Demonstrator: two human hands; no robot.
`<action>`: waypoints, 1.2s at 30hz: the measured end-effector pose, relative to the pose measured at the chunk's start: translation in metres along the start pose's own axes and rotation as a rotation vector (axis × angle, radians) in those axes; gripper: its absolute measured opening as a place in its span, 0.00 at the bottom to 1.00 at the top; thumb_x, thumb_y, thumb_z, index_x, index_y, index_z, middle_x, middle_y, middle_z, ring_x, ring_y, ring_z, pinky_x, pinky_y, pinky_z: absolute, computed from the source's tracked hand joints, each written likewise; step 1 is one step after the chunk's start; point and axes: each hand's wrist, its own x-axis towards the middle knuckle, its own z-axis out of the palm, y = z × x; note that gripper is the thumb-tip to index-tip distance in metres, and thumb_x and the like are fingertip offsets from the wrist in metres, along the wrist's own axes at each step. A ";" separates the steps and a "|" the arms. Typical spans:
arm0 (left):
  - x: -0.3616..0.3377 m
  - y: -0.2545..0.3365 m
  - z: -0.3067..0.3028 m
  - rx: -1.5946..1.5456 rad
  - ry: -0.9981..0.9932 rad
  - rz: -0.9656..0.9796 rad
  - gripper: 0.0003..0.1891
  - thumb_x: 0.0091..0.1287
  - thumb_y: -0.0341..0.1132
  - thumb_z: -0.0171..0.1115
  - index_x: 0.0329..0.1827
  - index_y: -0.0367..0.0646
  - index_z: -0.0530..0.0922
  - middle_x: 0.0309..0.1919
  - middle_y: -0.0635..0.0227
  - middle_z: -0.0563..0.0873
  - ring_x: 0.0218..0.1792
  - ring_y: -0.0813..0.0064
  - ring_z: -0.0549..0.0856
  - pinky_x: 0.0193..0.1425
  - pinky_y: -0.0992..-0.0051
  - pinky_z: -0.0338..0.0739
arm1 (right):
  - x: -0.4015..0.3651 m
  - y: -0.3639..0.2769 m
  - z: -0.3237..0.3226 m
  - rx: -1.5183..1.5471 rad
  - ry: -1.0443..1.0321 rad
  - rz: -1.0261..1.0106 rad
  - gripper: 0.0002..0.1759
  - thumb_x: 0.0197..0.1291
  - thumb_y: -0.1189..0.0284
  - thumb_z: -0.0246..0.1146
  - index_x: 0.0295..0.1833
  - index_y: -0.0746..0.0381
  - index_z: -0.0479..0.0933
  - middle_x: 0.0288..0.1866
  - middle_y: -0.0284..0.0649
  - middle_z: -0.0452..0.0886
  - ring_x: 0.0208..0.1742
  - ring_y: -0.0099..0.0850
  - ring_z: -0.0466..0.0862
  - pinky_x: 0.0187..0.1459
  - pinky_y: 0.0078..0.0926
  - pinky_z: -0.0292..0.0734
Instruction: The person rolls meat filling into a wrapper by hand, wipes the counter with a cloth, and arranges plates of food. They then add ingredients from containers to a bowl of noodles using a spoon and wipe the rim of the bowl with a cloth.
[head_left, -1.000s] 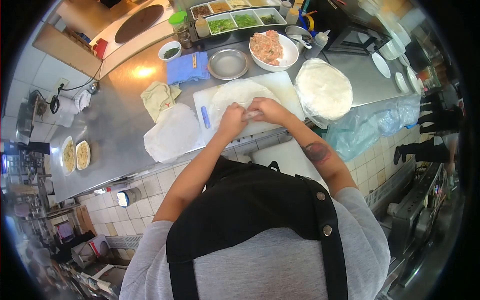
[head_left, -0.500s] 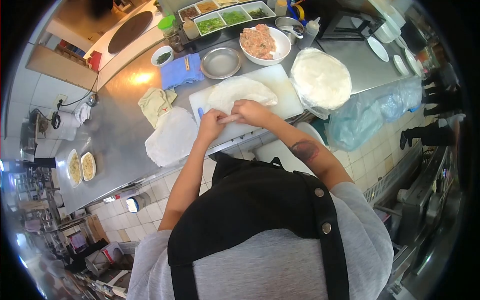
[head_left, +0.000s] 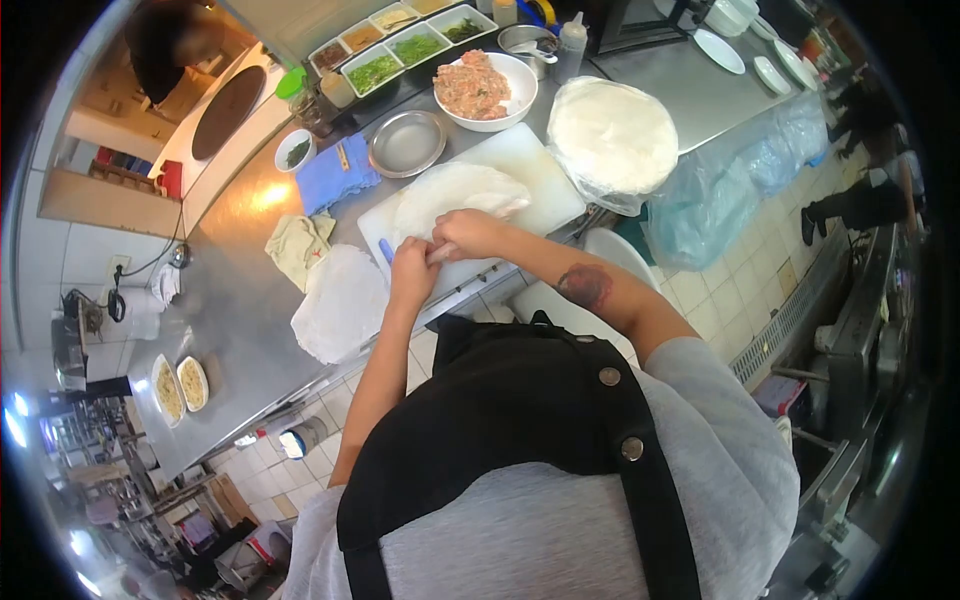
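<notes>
My left hand (head_left: 412, 270) and my right hand (head_left: 468, 236) meet over the near edge of a white cutting board (head_left: 556, 190). Both are closed around a small pale pink roll (head_left: 440, 253), mostly covered by the fingers. Just beyond them a stack of thin white wrappers (head_left: 460, 190) lies on the board. A blue-handled tool (head_left: 386, 250) rests beside my left hand; its other end is hidden. Left of the board, a white round sheet (head_left: 340, 305) hangs slightly over the counter's edge.
A bowl of minced meat (head_left: 474, 88), a metal plate (head_left: 408, 143) and a blue cloth (head_left: 338, 175) stand behind the board. Plastic-wrapped round wrappers (head_left: 612, 135) lie to the right. Two white dishes (head_left: 192, 384) sit at far left. Another person (head_left: 165, 45) is beyond the counter.
My hands have drawn closer together, and less of the roll shows between them. The whole view has shifted and turned a little. A person has come into view at the upper left.
</notes>
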 end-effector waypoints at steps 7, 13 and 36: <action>-0.009 0.016 -0.011 -0.031 0.075 0.052 0.15 0.42 0.23 0.68 0.36 0.37 0.80 0.35 0.56 0.79 0.40 0.54 0.78 0.46 0.64 0.74 | -0.046 0.040 -0.047 -0.074 0.097 0.057 0.16 0.39 0.73 0.70 0.38 0.60 0.79 0.38 0.41 0.78 0.44 0.40 0.80 0.48 0.35 0.74; -0.006 0.005 -0.002 0.006 0.064 0.078 0.14 0.44 0.22 0.69 0.36 0.36 0.79 0.34 0.56 0.79 0.36 0.58 0.81 0.42 0.66 0.76 | -0.067 0.063 -0.047 0.129 0.117 0.126 0.16 0.39 0.77 0.70 0.38 0.61 0.79 0.38 0.41 0.79 0.42 0.41 0.80 0.47 0.33 0.75; 0.015 -0.018 -0.033 -0.249 -0.197 -0.104 0.09 0.49 0.26 0.69 0.32 0.36 0.79 0.27 0.63 0.82 0.26 0.73 0.81 0.34 0.75 0.76 | -0.049 0.078 -0.072 0.341 -0.015 0.170 0.12 0.40 0.71 0.71 0.33 0.59 0.80 0.31 0.40 0.80 0.35 0.35 0.82 0.39 0.31 0.76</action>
